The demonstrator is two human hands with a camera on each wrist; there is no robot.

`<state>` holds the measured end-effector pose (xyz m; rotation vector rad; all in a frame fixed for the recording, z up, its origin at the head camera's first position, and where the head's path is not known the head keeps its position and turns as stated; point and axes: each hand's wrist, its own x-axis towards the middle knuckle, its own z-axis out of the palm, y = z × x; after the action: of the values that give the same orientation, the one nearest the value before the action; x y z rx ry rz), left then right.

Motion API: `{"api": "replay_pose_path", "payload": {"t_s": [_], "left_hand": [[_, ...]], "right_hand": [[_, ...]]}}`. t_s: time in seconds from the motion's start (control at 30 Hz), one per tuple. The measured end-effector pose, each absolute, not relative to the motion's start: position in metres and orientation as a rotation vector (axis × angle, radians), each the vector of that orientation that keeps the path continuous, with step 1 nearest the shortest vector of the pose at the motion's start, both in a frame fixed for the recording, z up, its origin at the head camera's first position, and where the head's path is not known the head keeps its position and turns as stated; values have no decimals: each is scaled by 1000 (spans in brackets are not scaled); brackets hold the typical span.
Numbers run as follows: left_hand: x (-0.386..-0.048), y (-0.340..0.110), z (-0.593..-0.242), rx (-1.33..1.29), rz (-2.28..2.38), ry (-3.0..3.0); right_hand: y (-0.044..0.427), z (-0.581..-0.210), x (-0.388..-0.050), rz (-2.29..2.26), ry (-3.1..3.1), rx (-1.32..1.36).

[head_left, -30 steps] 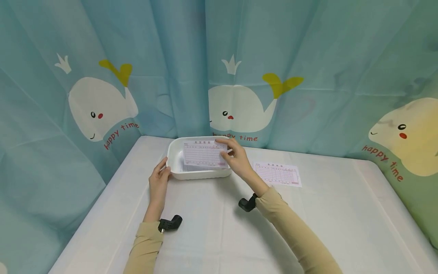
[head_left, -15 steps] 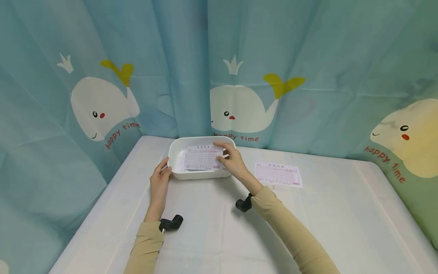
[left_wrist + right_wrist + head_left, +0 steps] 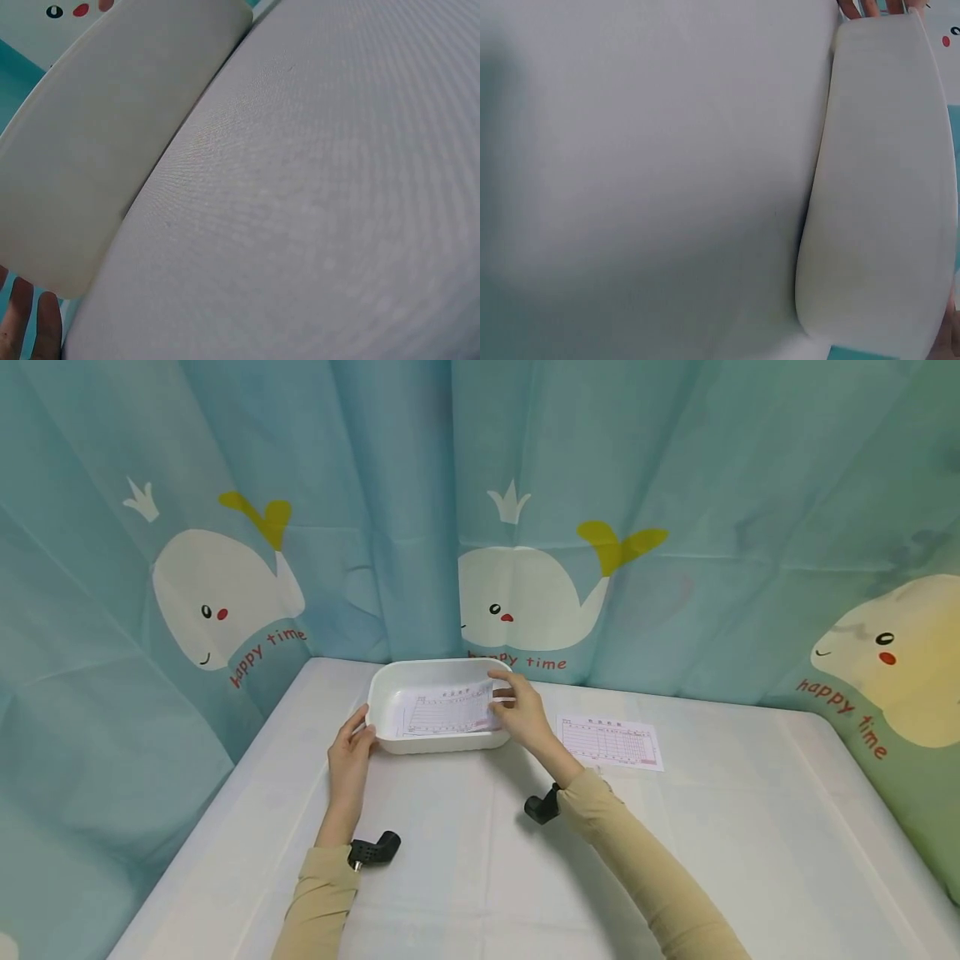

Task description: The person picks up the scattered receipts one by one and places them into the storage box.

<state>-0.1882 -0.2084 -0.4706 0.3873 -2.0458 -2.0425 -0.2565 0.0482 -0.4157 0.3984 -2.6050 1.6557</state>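
Note:
A white plastic basin (image 3: 442,744) stands at the back left of the table. Inside lies a printed paper form (image 3: 447,711), its right side tilted up; another sheet's edge shows underneath. My left hand (image 3: 349,760) rests its fingers and thumb against the basin's left end; the left wrist view catches a few straight fingers (image 3: 48,322) beside it. Over the right rim reaches my right hand (image 3: 525,714), thumb and fingers spread apart at the form's right edge. Whether they still touch the paper is hard to see. In the right wrist view the basin wall mostly hides this hand.
To the right of the basin, a second printed form (image 3: 611,742) lies flat on the white-covered table (image 3: 435,877). A blue-green curtain (image 3: 405,510) with whale prints hangs close behind the table's back edge. Each wrist wears a small black camera (image 3: 375,848).
The form has gone down from above the rim into the basin. My right hand has spread its fingers and drawn back slightly to the right. The left hand stays at the basin's end.

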Motion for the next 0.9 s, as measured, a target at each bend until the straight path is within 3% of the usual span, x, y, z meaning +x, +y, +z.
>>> {"api": "replay_pose_path", "payload": {"t_s": [0.9], "left_hand": [[-187,-208,-470,388,-2013,-2071]], "right_hand": [[118,-418,-252,1477,-2589,342]]}}
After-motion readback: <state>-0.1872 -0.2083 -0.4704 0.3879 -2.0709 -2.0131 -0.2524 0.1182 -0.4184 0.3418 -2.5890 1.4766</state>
